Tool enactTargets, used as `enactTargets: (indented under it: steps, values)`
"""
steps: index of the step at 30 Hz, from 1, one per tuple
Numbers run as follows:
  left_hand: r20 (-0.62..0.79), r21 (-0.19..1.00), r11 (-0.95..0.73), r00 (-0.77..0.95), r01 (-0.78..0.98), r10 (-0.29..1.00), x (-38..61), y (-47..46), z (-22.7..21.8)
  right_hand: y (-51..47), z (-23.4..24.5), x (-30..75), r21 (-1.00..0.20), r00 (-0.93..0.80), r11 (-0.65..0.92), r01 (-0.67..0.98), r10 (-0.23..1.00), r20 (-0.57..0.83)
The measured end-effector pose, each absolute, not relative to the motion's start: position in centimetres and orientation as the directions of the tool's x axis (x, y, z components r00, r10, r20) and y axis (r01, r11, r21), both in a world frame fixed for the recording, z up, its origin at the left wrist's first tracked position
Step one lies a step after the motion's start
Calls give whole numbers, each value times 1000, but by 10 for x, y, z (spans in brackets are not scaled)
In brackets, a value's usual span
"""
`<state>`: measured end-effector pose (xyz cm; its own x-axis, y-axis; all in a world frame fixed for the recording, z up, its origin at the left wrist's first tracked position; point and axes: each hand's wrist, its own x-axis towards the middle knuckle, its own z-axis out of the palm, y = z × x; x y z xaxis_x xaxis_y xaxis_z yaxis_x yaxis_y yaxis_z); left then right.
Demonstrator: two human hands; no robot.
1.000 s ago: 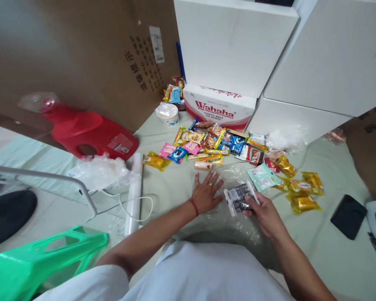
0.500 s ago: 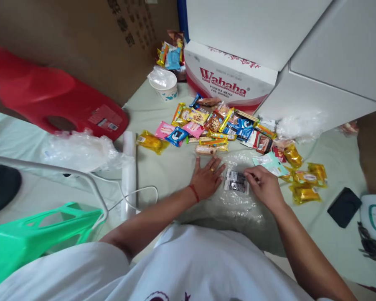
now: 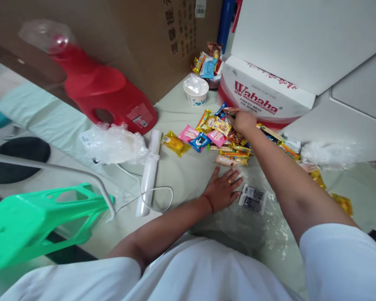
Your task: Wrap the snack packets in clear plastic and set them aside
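Note:
My left hand [image 3: 223, 189] lies flat on the clear plastic bag [image 3: 238, 228], fingers spread. Just right of its fingertips, a small clear packet with dark contents [image 3: 253, 199] rests on the plastic. My right hand [image 3: 245, 122] reaches over the back of a heap of wrapped snacks, its fingers bent in at a brownish packet; what they hold is mostly hidden. Beside those fingers are a yellow cookie packet [image 3: 222, 126] and a pink packet [image 3: 217, 138]. A blue packet [image 3: 200, 142] and a yellow-wrapped snack [image 3: 176, 143] lie farther left.
Behind the heap stands a Wahaha carton [image 3: 263, 94], with a paper cup [image 3: 196, 93] to its left. On the left are a red jug [image 3: 113, 94], bubble wrap [image 3: 114, 144], a white roll [image 3: 149, 175], a cable and a green stool [image 3: 21, 221]. More plastic [image 3: 332, 154] lies right.
My right hand has left the dark packet and moved forward and left to the back of the snack heap. The left hand stays flat on the plastic. The view has shifted left.

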<state>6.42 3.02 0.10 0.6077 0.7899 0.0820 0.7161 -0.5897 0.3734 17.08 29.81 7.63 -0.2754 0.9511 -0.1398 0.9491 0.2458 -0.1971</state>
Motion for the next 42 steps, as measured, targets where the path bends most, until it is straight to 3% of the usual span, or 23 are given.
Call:
enactTargets:
  steps: [4, 10, 12, 14, 17, 21, 26, 31, 36, 42]
  values:
    - [62, 387, -579, 606, 718, 793, 64, 30, 1, 282, 91, 185, -257, -73, 32, 966, 986, -149]
    - [39, 409, -562, 602, 719, 798, 66, 30, 1, 180, 142, 267, -412, -123, 253, 875, 940, 317]
    - [30, 410, -558, 600, 722, 799, 67, 30, -1, 124, 144, 291, -483, -159, 347, 804, 908, 388]
    - [17, 404, -558, 604, 725, 797, 68, 30, -2, 69, 133, 307, -436, -222, 402, 805, 886, 406]
    - [6, 387, -558, 603, 734, 798, 70, 30, -1, 8, 98, 315, -301, -360, 458, 836, 874, 327]
    - [5, 374, -556, 598, 742, 801, 71, 29, 0, -25, 63, 316, -213, -530, 523, 826, 848, 25]
    - [16, 364, -561, 597, 744, 802, 71, 29, -3, -14, 70, 312, -198, -528, 512, 836, 849, -34]
    - [9, 348, -558, 592, 753, 806, 72, 27, -3, 0, 63, 295, -123, -511, 496, 860, 841, -179]
    - [1, 353, -533, 570, 769, 822, 74, 25, -4, -7, 51, 293, -69, -427, 422, 904, 887, -174]
    - [0, 356, -525, 561, 773, 828, 75, 21, -5, -16, 68, 298, -105, -465, 455, 884, 879, -104]
